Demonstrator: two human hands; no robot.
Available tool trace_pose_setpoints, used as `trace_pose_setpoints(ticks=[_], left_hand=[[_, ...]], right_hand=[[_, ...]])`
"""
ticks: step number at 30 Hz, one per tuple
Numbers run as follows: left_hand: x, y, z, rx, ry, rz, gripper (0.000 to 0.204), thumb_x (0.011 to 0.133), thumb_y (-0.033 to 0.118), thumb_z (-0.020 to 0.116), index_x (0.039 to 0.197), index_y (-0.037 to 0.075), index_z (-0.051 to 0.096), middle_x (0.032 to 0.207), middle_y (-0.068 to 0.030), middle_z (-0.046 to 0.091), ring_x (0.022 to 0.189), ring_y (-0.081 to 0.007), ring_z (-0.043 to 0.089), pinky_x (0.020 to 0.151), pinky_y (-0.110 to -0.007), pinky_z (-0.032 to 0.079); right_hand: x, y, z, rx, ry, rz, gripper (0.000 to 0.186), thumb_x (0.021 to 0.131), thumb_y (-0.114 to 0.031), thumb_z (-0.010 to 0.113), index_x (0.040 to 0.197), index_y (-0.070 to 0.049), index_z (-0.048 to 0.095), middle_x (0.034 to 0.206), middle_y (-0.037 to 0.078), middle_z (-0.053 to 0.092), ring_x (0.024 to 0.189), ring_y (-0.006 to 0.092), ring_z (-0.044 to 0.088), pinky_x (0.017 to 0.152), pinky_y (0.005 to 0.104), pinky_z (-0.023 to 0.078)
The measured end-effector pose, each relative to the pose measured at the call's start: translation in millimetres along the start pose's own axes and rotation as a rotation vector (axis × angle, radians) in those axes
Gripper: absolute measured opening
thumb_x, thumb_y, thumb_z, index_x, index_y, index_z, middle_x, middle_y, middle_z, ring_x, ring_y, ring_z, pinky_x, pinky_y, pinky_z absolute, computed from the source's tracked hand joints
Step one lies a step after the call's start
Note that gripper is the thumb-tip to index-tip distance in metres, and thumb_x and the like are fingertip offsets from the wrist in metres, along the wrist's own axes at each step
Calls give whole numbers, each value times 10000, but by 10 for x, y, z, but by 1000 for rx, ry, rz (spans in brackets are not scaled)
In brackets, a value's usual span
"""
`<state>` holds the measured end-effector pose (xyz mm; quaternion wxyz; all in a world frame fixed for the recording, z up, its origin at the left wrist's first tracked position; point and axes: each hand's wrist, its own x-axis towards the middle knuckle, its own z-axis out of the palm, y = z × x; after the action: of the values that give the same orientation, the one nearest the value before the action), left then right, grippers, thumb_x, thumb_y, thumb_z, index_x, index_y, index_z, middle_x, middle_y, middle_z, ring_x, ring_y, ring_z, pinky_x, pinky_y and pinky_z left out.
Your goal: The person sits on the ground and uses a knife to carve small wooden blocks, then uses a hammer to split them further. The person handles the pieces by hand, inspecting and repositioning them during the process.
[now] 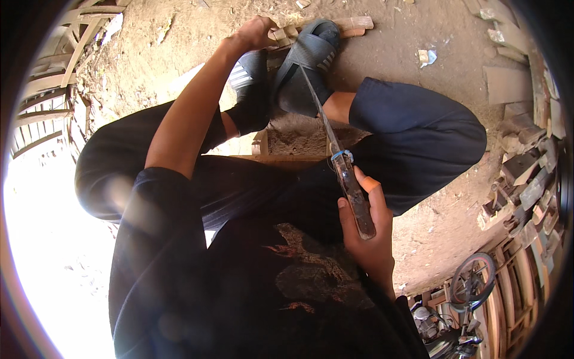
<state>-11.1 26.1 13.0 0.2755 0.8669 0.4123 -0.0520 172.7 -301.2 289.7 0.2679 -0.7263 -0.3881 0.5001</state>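
Observation:
My right hand is wrapped round the dark, worn handle of a long-bladed tool. Blue cord binds the handle where the narrow blade begins. The blade slants up and left, its tip end over my sandalled foot; seen nearly edge-on, it could be a saw or a long knife. An orange band circles one finger of that hand. At the far side, my left hand grips the left end of a piece of wood on the ground. A dark grey sandal presses across the wood. My left fingertips are partly hidden.
Another flat wooden strip lies beyond the sandal. Scrap wood is piled along the right. A wheeled vehicle stands at lower right. A slatted wooden structure lines the left. A small pale scrap lies on the dirt floor.

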Motion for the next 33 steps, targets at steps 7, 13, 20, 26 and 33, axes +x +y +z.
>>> trace_pose_setpoints(ticks=[7,13,20,26,33], left_hand=[[95,61,-132,57,-170,138,375,788,272,734,1059,16,689,1028,-177,685,965,-318,655,845,-378,521],[112,-70,-86,-40,-215,27,362,893,296,608,1140,37,664,1083,-192,673,1017,-313,651,878,-383,515],[-97,298,182,331,131,-96,484,806,458,655,1074,55,638,1088,-172,642,1034,-339,623,909,-424,499],[-55,151,166,49,88,-152,483,785,483,676,1086,106,672,1090,-154,658,993,-335,642,883,-420,516],[-36,120,216,8,111,-259,501,761,479,689,1129,139,676,1123,-156,651,1055,-315,618,927,-397,489]], right_hand=[[-14,-325,-19,41,-83,63,430,908,-19,570,1313,51,446,1100,168,620,979,154,596,850,265,450],[55,-190,145,-48,-13,0,465,889,-47,605,1315,28,436,771,156,617,653,166,645,586,272,474],[118,-47,205,-31,33,-68,461,888,-39,601,1313,25,437,786,166,626,663,180,666,579,269,471],[11,-14,114,-137,9,-99,501,882,-21,592,1344,12,401,825,183,641,728,237,679,621,292,484],[-143,-245,-96,-87,-64,163,509,871,-30,612,1344,-12,422,860,175,649,749,246,668,661,333,491]])
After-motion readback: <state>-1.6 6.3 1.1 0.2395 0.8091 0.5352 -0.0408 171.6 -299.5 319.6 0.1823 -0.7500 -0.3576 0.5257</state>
